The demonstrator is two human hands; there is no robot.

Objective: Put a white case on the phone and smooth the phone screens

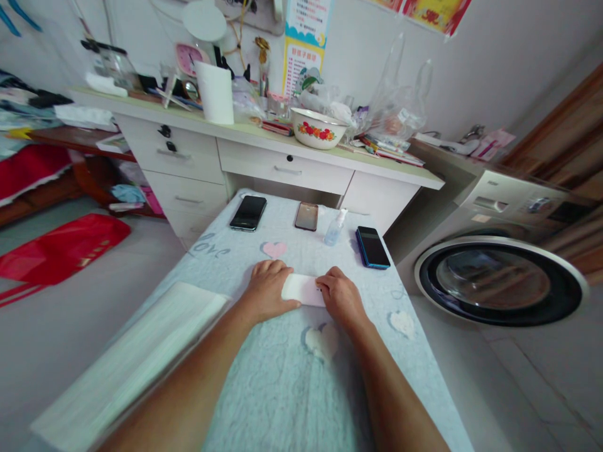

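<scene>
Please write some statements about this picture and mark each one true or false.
1. The left hand and right hand both touch the white rectangular piece. True.
2. The spray bottle is right of the blue-edged phone. False: it is left of it.
3. The phone case lies between the leftmost phone and the spray bottle. True.
4. The floral bowl stands on the cloth-covered table. False: it stands on the desk behind.
5. The washing machine stands right of the cloth-covered table. True.
</scene>
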